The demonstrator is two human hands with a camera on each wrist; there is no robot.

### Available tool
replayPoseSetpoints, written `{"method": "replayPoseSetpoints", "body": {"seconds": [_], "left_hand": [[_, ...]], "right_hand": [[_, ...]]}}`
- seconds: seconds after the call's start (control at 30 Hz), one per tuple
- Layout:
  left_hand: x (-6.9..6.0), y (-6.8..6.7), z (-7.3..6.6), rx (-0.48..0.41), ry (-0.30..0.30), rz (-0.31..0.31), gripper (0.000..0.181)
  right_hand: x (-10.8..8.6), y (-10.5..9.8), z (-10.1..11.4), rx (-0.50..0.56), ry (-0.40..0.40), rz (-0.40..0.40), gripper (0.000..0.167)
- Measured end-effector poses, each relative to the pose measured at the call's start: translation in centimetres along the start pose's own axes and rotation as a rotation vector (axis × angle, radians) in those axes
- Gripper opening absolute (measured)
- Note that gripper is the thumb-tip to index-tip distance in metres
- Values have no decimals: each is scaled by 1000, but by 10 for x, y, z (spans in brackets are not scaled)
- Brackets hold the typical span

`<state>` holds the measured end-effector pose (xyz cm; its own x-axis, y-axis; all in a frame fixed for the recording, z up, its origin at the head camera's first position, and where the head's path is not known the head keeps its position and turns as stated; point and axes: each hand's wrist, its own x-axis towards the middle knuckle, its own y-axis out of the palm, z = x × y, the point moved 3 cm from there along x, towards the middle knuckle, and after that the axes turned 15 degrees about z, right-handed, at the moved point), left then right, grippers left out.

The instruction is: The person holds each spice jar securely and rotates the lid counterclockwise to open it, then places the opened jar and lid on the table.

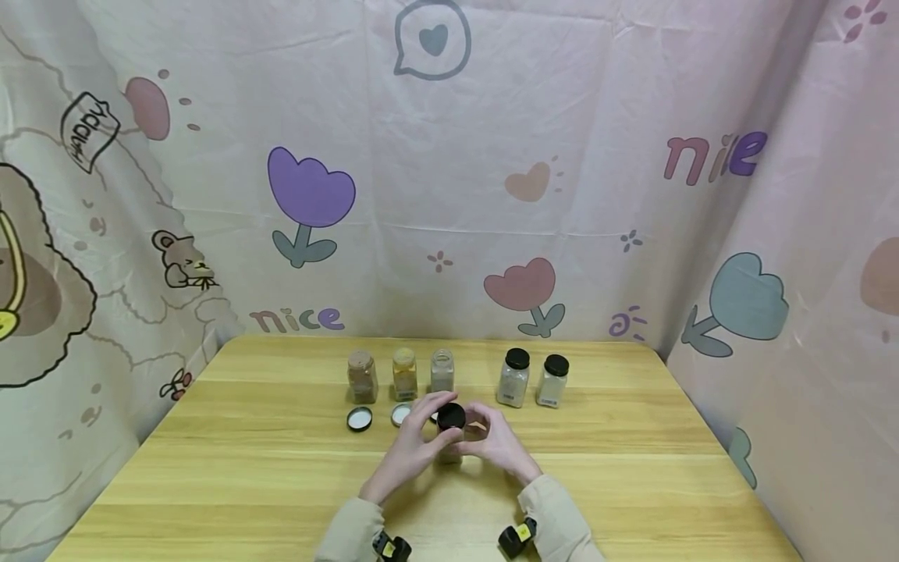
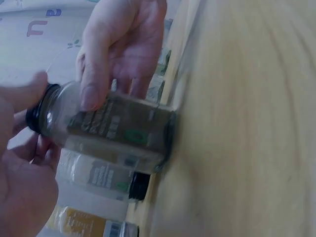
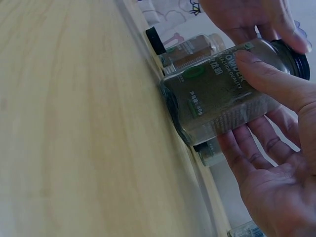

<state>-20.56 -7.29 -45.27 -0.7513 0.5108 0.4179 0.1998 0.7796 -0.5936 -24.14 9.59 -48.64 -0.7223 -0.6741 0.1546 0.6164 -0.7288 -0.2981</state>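
Note:
A square glass jar [image 1: 450, 451] of brown powder with a black lid [image 1: 451, 415] stands upright near the middle of the table, between both hands. My left hand [image 1: 413, 451] has its thumb and fingers round the lid; the left wrist view shows this hand [image 2: 24, 168] at the lid [image 2: 39, 109]. From the other side, my right hand [image 1: 497, 443] grips the glass body. In the right wrist view, the thumb of my right hand [image 3: 281, 173] lies across the label of the jar [image 3: 207, 94], with its fingers around the far side.
Behind the hands stand three uncapped jars: brown [image 1: 362, 378], yellow [image 1: 404, 376] and pale [image 1: 442, 373]. Loose lids lie before them, one at the left [image 1: 360, 419], another beside it [image 1: 401, 414], a third partly hidden. Two black-capped jars [image 1: 513, 381] [image 1: 552, 382] stand back right.

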Motion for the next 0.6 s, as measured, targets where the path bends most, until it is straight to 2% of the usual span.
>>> {"method": "replayPoseSetpoints", "body": {"seconds": [0.13,0.2,0.3,0.47,0.6], "left_hand": [[-3,-5,0,-58,-38,95,47],[-4,-7,0,-86,-32,137,46],[-4,-9,0,-80,-17,166,46],[-3,-11,0,-18,5,113,43],[-1,-9,0,-16,-1,50,41]], "right_hand": [[0,1,1,15,13,-12,45],[-1,1,1,22,11,-15,45],[-1,1,1,33,14,-16,45],[-1,1,1,32,24,-19,47],[-1,1,1,17,30,-18,46]]}}
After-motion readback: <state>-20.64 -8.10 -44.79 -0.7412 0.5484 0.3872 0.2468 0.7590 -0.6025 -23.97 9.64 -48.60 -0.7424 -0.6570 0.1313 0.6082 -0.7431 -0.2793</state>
